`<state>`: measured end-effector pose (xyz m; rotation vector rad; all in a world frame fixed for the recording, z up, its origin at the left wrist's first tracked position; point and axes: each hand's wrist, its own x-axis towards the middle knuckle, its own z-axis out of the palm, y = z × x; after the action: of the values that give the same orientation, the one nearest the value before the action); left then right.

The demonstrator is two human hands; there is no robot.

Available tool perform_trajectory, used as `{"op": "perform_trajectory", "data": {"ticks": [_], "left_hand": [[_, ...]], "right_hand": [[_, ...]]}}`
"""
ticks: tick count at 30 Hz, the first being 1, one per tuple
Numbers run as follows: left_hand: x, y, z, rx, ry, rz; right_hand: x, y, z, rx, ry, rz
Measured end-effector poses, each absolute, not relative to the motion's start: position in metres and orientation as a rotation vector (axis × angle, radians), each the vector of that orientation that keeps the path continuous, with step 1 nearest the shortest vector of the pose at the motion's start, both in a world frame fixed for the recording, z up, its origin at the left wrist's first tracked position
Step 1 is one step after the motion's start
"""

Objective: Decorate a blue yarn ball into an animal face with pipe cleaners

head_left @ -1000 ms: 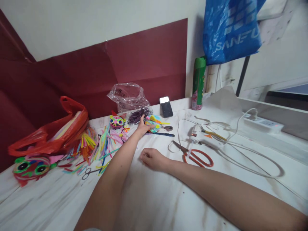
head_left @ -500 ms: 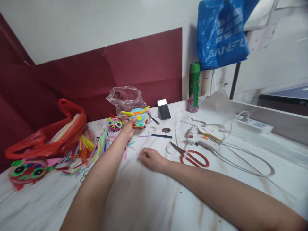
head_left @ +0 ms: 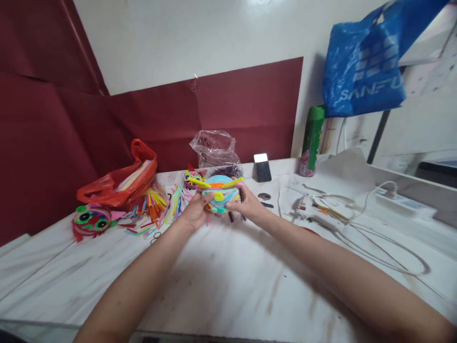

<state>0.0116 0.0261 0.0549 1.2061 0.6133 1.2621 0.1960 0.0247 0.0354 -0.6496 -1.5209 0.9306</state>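
Between both hands is a round, colourful pipe-cleaner animal head [head_left: 220, 196], with a light blue top, an orange band and two yellow strips sticking out at the sides. My left hand [head_left: 197, 209] grips its left side, thumb on the front. On the right side my right hand [head_left: 247, 202] holds it the same way, fingers partly hidden behind. It is held above the table. Just behind my left hand sits a smaller pink and yellow pipe-cleaner face [head_left: 193, 178]. Loose pipe cleaners [head_left: 156, 206] lie in bunches to the left.
At left are a red plastic bag [head_left: 121, 183] and a red-green pipe-cleaner face [head_left: 92, 220]. A clear bag [head_left: 216, 150] and a phone-like device [head_left: 263, 167] stand behind. To the right are a green spray can [head_left: 312, 140], a glue gun [head_left: 305, 206], cables and a power strip [head_left: 407, 202].
My right hand has moved from the table to the pipe-cleaner head and taken hold of it. The head has come nearer, held in both hands. The camera view has turned left.
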Motion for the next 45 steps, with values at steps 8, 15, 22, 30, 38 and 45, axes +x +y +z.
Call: {"op": "perform_trajectory", "data": {"ticks": [8,15,22,30,38,45], "left_hand": [[-0.008,0.038,0.035,1.413,0.885,1.183],[0.001,0.040,0.016,1.589,1.060,1.082],[-0.004,0.051,0.002,1.543,1.160,1.087],[0.003,0.047,-0.010,1.447,1.249,0.970],[0.026,0.021,-0.006,1.501,1.191,1.119],[0.013,0.034,0.004,1.443,0.916,1.631]], "right_hand": [[0.205,0.036,0.035,-0.558,-1.186,1.374],[0.222,0.043,0.032,-0.645,-1.200,1.381],[0.225,0.044,0.033,-0.686,-1.173,1.348],[0.219,0.039,0.037,-0.651,-1.108,1.387],[0.210,0.027,0.040,-0.664,-1.095,1.311],[0.209,0.027,0.041,-0.708,-1.105,1.187]]}}
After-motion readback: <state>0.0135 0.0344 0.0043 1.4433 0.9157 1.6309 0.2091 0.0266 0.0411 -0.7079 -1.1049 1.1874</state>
